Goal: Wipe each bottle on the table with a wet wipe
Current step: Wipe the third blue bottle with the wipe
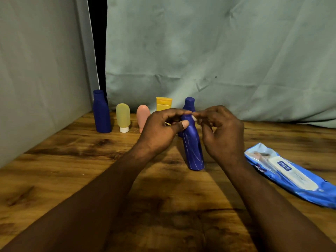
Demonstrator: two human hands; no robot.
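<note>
A wooden counter [76,160] meets a pale wall panel [40,79] along its left edge and a hanging grey-green cloth [218,51] along the back, with a dark gap [101,51] between the two. Bare wood shows to the left of the person's forearms and in front of them.

At the centre, the left hand [161,128] grips the upper part of a dark blue bottle [193,150], thumb pressed on its shoulder. The bottle's base is at the counter and its top leans slightly left. The right hand [221,131] has its fingertips bunched at the bottle's top. A small white bit shows there, and what that hand holds cannot be told.

Along the back stand a taller blue bottle [101,111], a yellowish tube [123,116], a pink tube [142,115], a yellow tube [164,103] and another blue bottle [190,103], the last three partly hidden by the hands. A blue wet wipe pack [291,173] lies flat on the right, near the right forearm.
</note>
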